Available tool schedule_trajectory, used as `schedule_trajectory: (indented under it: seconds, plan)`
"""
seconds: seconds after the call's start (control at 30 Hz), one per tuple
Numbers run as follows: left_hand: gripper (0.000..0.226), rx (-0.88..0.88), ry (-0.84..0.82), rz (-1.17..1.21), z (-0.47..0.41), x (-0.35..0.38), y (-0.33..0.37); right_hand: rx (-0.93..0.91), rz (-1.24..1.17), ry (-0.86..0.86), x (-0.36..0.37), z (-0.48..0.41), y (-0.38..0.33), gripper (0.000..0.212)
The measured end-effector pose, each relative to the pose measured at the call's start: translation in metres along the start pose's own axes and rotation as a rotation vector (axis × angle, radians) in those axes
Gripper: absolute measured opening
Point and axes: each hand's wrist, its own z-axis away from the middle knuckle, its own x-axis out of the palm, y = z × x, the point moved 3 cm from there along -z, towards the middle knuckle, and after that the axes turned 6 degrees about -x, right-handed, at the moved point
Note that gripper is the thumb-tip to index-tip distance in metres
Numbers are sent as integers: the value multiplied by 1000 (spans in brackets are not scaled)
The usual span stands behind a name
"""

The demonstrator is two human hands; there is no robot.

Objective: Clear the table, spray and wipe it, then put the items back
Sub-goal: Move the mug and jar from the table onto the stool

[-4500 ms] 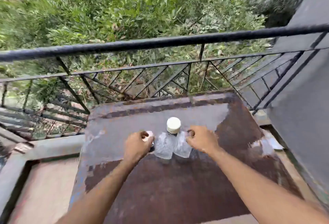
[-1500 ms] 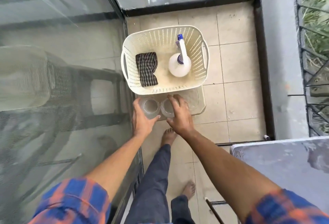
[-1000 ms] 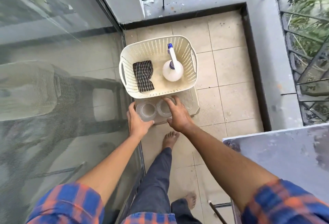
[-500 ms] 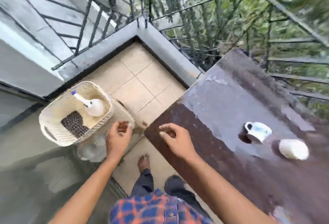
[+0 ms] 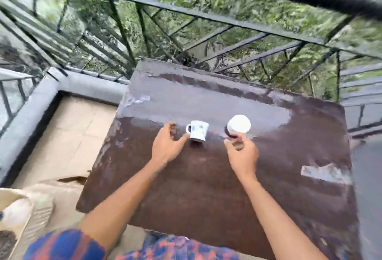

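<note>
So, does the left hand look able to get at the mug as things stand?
Probably yes. The left hand is right beside the mug, on its handle side, fingers loose and empty, with nothing between them. The jar stands on the mug's other side.

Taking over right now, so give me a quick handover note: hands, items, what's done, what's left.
Left hand open, beside the mug; right hand open, at the white-lidded jar; neither grips yet.
Both items stand upright on the table, not cleared.
Spray bottle and cloth sit in the basket, lower left.
Left: clear mug and jar, spray, wipe, put items back.
</note>
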Motion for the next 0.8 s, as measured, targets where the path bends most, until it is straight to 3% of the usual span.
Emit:
schedule_trajectory:
  seconds: [0.13, 0.27, 0.37, 0.47, 0.67, 0.73, 0.8]
  plan:
    - [98, -131, -26, -110, -12, 37, 31, 12, 113, 73, -25, -35, 15, 66]
    - [97, -151, 0, -305, -15, 64, 50, -60, 341, -81, -28, -61, 21, 82]
    - [91, -176, 8, -403, -20, 75, 56, -98, 443, -209, -18, -76, 18, 84]
    - [68, -194, 27, -371, -24, 79, 55, -153, 558, -317, -4, -88, 17, 86]
    - [69, -70, 33, -11, -7, 53, 36, -166, 725, -464, 12, -103, 17, 68]
    - [70, -43, 89, 102, 5, 32, 20, -117, 640, -497, 20, -99, 13, 63]
    - [70, -46, 167, 197, 19, 4, -6, -7, 348, -516, 34, -85, -1, 64]
